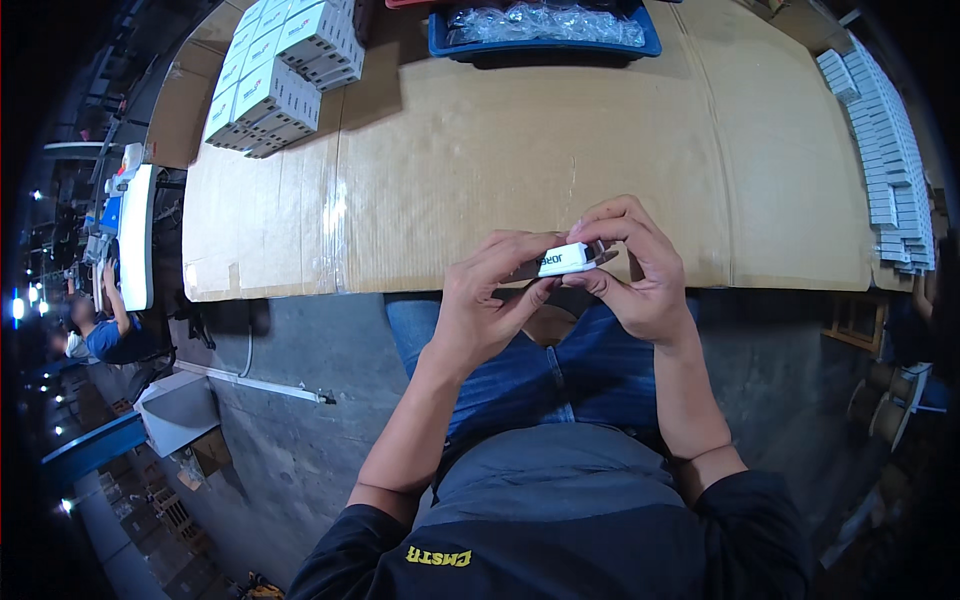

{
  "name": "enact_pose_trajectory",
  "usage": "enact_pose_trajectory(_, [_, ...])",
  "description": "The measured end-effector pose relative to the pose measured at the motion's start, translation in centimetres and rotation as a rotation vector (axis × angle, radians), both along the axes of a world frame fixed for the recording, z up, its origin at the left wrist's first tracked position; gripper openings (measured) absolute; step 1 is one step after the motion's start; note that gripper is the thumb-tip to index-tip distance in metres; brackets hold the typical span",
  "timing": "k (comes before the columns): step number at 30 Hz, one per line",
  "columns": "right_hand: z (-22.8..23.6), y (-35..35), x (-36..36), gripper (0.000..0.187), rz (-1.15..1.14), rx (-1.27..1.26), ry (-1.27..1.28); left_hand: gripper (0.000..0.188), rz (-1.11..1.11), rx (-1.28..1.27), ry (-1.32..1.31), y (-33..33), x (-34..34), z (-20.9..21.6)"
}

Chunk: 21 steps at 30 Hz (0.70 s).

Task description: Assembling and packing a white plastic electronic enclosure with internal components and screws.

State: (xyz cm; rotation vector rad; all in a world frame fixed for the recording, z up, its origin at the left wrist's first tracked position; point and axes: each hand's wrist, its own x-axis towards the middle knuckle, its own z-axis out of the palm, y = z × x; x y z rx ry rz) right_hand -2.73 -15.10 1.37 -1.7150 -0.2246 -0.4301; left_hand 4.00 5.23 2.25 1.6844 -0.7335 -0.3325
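A small white box [565,260] with dark print on its side is held up between both hands, over the near edge of the cardboard-covered table. My left hand [490,293] grips its left end, fingers on top and thumb below. At the other end, my right hand [640,270] pinches with thumb and fingers; a dark gap shows there by the fingertips, and the end looks open. Whether something sits inside the box cannot be made out.
Stacked white boxes [275,85] stand at the far left of the table [520,160]. A blue tray [560,55] with clear plastic-wrapped pieces lies at the far middle. More stacked boxes [880,150] line the right edge. Another person [115,330] works at the left.
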Motion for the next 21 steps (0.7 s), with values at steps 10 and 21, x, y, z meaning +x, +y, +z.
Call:
enact_pose_trajectory(10, [0.6, 0.8, -0.2, 0.033, -0.023, 0.059, 0.067, 0.037, 0.015, 0.046, -0.069, 0.2, -0.3, -0.3])
enact_pose_trajectory(21, [0.3, 0.8, -0.1, 0.042, -0.075, 0.019, 0.05, 0.039, -0.033, -0.129, 0.176, 0.6, -0.6, -2.7])
